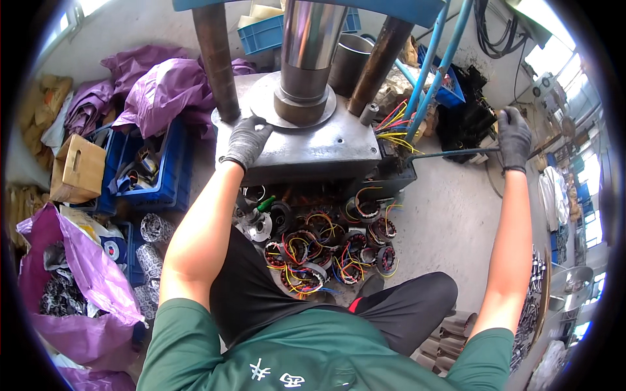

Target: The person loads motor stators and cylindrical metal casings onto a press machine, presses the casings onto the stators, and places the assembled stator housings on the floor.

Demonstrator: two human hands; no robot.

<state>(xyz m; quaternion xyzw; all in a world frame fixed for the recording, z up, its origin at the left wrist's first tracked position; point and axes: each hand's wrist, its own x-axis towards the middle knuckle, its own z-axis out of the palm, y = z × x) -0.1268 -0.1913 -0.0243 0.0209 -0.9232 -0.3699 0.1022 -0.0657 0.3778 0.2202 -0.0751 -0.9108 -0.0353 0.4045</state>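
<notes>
- Twelve o'clock: ram (302, 91) seemingly lowered over the round plate (264, 102), work underway.
- Eleven: our left hand (246, 141) touches the table (306, 147), fingers released.
- Two: our right hand (515, 139) meets the lever (456, 154); grasp, we cannot tell.
- Six: stators (318, 253), done or left, unclear to us.

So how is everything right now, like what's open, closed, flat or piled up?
Left hand: gloved, at the round plate's edge; grip unclear
Right hand: gloved, closed at the lever's outer end
Lever: sticking out sideways
Round plate: lying flat
Shiny cylinder: upright
Wired rings: piled up, wires loose
Purple bag: open, dark things inside
Blue crate: open, things inside
</notes>
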